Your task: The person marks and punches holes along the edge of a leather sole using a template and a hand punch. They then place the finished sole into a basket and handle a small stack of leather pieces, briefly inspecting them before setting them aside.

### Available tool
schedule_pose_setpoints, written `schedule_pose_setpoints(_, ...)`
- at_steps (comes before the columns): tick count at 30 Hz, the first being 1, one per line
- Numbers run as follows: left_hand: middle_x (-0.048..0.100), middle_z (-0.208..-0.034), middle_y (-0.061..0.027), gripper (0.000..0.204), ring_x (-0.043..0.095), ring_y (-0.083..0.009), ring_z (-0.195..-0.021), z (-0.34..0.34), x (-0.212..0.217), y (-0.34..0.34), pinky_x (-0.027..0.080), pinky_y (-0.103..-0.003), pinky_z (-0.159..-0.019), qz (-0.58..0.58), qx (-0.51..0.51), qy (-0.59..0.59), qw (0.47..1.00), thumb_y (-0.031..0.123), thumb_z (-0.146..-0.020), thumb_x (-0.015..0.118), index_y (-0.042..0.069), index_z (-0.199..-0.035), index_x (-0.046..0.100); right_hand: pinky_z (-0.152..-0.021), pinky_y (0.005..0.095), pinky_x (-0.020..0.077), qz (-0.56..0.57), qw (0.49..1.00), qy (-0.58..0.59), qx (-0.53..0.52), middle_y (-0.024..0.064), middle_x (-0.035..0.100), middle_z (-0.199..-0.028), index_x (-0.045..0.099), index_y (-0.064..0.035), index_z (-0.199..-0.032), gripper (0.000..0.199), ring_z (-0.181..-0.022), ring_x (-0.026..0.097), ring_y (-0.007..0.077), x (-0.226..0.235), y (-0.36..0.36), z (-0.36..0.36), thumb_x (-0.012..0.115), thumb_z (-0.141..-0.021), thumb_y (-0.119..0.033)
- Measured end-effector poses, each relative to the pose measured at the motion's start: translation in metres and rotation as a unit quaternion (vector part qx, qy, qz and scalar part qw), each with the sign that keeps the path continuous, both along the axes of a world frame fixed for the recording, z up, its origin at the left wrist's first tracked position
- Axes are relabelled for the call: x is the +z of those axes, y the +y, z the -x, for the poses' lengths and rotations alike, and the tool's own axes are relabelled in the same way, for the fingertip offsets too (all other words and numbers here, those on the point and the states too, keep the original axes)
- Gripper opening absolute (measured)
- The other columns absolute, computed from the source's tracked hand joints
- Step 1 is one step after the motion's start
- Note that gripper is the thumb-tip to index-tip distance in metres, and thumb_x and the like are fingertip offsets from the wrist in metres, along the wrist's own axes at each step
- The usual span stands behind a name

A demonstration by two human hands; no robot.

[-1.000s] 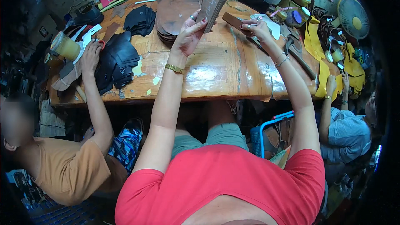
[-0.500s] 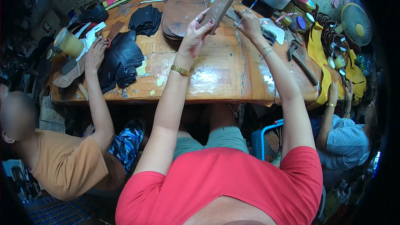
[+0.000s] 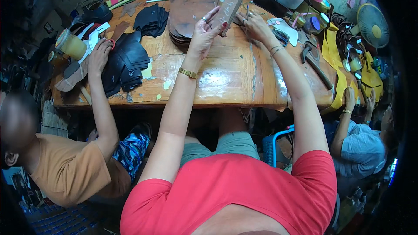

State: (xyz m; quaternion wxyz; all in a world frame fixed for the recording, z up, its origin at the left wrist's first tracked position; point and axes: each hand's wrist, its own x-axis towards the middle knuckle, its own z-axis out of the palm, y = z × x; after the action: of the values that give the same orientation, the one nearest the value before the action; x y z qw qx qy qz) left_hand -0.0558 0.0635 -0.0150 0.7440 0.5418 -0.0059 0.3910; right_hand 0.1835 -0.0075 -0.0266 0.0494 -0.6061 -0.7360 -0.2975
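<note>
My left hand (image 3: 204, 35) grips a long brown rectangular block (image 3: 229, 12) with handwriting on its face, tilted up above the far part of the table. Beside the block, my right hand (image 3: 257, 27) is closed over the tabletop, its fingers bent around a thin, dark flat piece (image 3: 238, 19) that is too small to name. A thin blue stick (image 3: 248, 6) shows just past its fingers. Left of the block lies a thick stack of brown leather pieces (image 3: 190, 11) with rounded ends.
Black cut pieces (image 3: 126, 61) lie at left, near a co-worker's hand (image 3: 100, 56) with red-handled scissors. A jar (image 3: 71, 44) stands there. At right are a hammer (image 3: 318, 67), yellow strips (image 3: 329, 54), tubs and a fan (image 3: 372, 26). Another co-worker (image 3: 363, 143) sits far right.
My right hand has shifted slightly left and its fingers have changed position. The block in my left hand has moved slightly left and down.
</note>
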Motion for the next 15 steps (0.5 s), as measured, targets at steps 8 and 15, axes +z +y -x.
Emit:
schedule_pose_setpoints(8,0.061,-0.119,-0.0126,0.069,0.066,-0.0198,-0.095,0.0,0.001,-0.005,0.054,-0.028,-0.081,-0.021,-0.058,0.067,0.996,0.011,-0.083,0.072,0.006,-0.143,0.037,-0.074,0.0351,0.051,-0.129,0.925,0.355,-0.037,0.014,0.066,-0.11,0.056,-0.0035,-0.127,0.048,-0.094,0.063,0.0254,0.018,-0.034,0.003,0.067,-0.085,-0.024)
schedule_pose_setpoints(15,0.066,-0.108,-0.0112,0.07,0.066,-0.0177,-0.093,0.004,0.003,-0.012,0.053,-0.025,-0.076,-0.033,-0.164,0.148,0.975,0.014,-0.082,0.074,0.006,-0.142,0.038,-0.077,0.0274,0.0512,-0.152,0.689,0.692,0.153,0.0081,0.061,-0.126,0.057,-0.0025,-0.128,0.046,-0.103,0.06,0.0143,0.02,-0.077,0.026,0.061,-0.088,-0.025)
